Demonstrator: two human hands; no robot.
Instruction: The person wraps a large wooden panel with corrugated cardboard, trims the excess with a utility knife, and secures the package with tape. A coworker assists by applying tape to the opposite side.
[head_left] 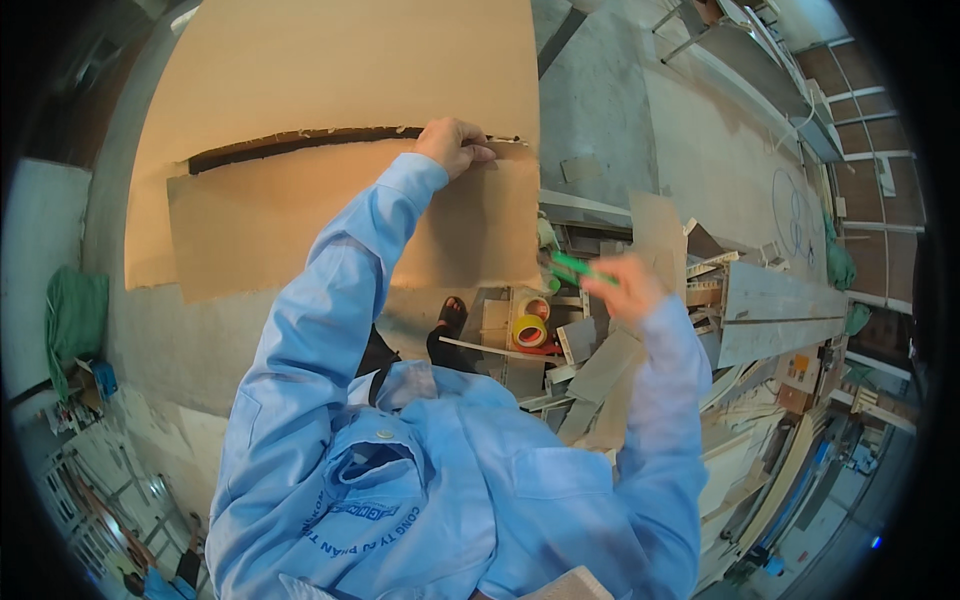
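A large brown cardboard sheet (pixel 350 60) lies in front of me, with a long dark gap torn or cut across it. Below that gap is a cardboard flap (pixel 300 215), its near edge toward my body. My left hand (pixel 455 146) is closed at the right end of the gap, fingers pinching the flap's upper edge. Off the sheet's right edge, my right hand (pixel 630 287) is closed around a green utility knife (pixel 572 265). Motion blurs this hand, and the blade cannot be made out clearly.
Rolls of tape (pixel 530 330) sit among offcuts just right of my foot (pixel 452 314). Stacked boards and panels (pixel 780 305) crowd the right side. A green cloth (pixel 75 325) hangs at the left. Far right stands a table (pixel 755 65).
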